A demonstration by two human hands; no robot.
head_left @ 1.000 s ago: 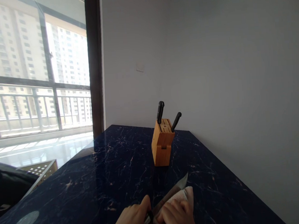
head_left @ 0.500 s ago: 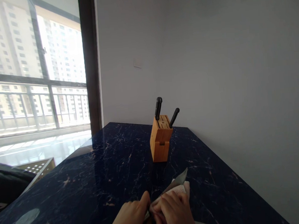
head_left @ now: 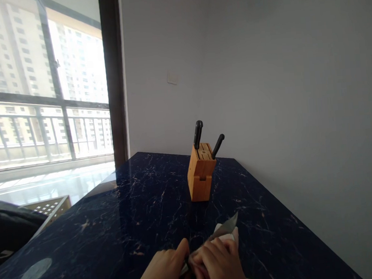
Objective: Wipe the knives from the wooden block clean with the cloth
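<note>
Carefully, the left hand (head_left: pixel 161 274) clenches the black knife handle (head_left: pixel 184 273) while the right hand (head_left: pixel 218 269) pinches a cloth (head_left: pixel 227 236) around the blade (head_left: pixel 226 226), its fingers (head_left: pixel 214 257) best kept off the edge. Above the dark bench (head_left: pixel 83 225), the tip now points nearer 2 o'clock than earlier.

The left hand (head_left: pixel 162 275) grips the black handle of a kitchen knife (head_left: pixel 227 230) just above a dark blue marble countertop (head_left: pixel 116 231), while the right hand (head_left: pixel 219 268) pinches a white cloth (head_left: pixel 226 237) around the blade, whose tip sticks out past the fabric. Farther along the counter, near the wall, stands a wooden knife block (head_left: pixel 202 179) holding two black-handled knives (head_left: pixel 198 134).
</note>
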